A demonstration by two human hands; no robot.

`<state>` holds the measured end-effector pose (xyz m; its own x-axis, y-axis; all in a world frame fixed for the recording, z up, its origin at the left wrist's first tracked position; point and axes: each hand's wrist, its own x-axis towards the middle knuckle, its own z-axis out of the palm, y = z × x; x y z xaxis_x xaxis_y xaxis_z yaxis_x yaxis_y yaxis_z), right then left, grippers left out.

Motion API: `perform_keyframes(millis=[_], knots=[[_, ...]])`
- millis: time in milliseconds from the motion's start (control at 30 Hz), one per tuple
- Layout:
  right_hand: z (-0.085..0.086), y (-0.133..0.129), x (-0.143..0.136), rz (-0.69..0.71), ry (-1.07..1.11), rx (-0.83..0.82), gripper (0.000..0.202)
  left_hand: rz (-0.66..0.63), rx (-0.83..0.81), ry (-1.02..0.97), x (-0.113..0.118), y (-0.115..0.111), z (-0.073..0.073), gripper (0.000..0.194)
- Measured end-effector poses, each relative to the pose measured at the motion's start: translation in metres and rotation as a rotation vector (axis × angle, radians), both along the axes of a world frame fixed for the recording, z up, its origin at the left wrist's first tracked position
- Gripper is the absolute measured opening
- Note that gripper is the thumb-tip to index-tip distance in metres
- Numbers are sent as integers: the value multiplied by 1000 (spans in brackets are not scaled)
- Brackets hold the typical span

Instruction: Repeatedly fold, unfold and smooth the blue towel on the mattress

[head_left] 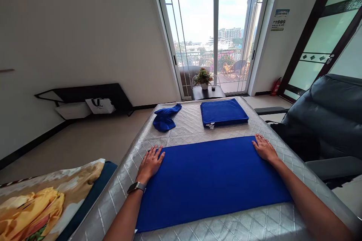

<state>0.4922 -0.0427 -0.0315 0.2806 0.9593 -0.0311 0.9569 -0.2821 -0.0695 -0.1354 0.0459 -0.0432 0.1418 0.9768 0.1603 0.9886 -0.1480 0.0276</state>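
A blue cloth (212,182) lies spread flat in a long rectangle on the quilted silver-white mattress (186,133). On its far left corner rests my left hand (151,163), palm down with fingers spread. My right hand (265,148) lies on the far right corner, fingers also apart. Neither hand grips anything. Beyond the cloth, toward the right, sits a neat folded stack of blue cloth (224,112) with small white tags at its front edge. A crumpled blue cloth (166,118) lies at the far left of the mattress.
A dark armchair (328,116) stands along the mattress's right side. At the lower left is a patterned cloth (82,177) with a yellow one on it. Past the far edge, a small table (207,93) holds a potted plant (203,78) before the glass doors.
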Motion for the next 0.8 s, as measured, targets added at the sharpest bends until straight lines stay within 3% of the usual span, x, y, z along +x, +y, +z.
perform_keyframes(millis=[267, 400, 500, 600, 700, 800], knots=[[-7, 2, -3, -7, -19, 12, 68, 18, 10, 29, 1, 0, 1, 60], [5, 1, -6, -36, -14, 1, 66, 10, 8, 39, 2, -1, 2, 61], [22, 4, -25, -70, -21, 34, 63, 5, 13, 38, 3, -3, 3, 60], [38, 7, -74, 10, -14, 109, 62, 5, 18, 41, 3, -4, 3, 60], [43, 7, -153, 244, 44, 141, 60, 16, 13, 31, 4, -5, 4, 59], [37, 6, -231, 473, 124, 117, 62, 15, 11, 7, 4, -5, 5, 58]])
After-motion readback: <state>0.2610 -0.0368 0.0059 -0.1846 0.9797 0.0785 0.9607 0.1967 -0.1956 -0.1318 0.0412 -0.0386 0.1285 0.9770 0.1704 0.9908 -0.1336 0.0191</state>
